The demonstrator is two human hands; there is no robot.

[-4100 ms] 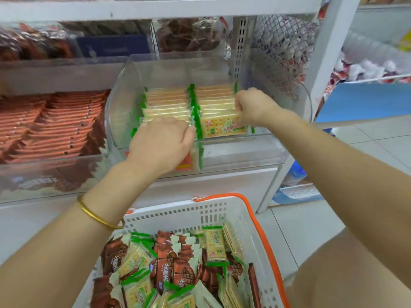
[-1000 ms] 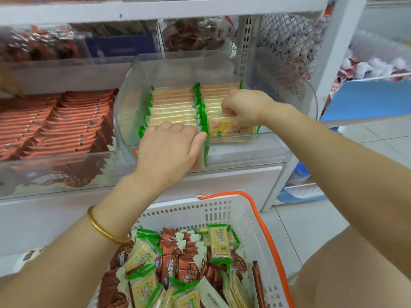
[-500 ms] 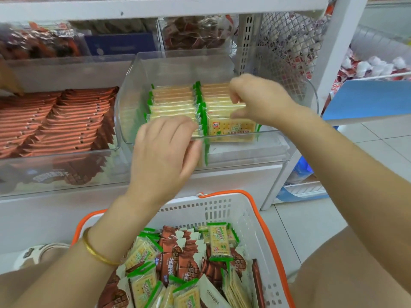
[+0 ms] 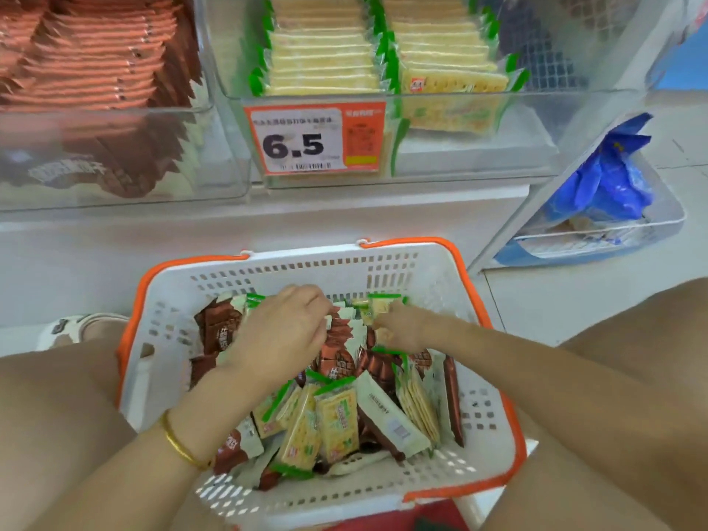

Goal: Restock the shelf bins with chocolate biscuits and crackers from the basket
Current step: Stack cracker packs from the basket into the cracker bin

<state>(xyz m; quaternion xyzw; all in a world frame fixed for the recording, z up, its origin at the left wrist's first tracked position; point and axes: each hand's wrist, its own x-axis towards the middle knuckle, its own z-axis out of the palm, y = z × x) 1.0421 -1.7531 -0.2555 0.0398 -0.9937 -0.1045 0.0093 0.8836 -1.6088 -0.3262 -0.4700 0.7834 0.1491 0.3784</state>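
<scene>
Head view: both hands down in the basket (image 4: 318,270), shelf bins above it, neither hand touching them.
Left hand (image 4: 283,331) sits over the chocolate biscuit packets (image 4: 220,327) mid-basket, fingers curled down; can't tell if it holds one. Right hand (image 4: 402,327) reaches toward the far wall, fingertips at a green-edged cracker packet (image 4: 377,306); grip unclear, blurred. More cracker packets (image 4: 337,419) lie mixed with brown ones in the near half. On the shelf, the clear cracker bin (image 4: 479,155) holds two rows of crackers, price tag (image 4: 314,138) reading 6.5 on its front. Chocolate bin (image 4: 115,178) just left of it, stacked with brown packets. Bracelet (image 4: 180,444) on left wrist.
</scene>
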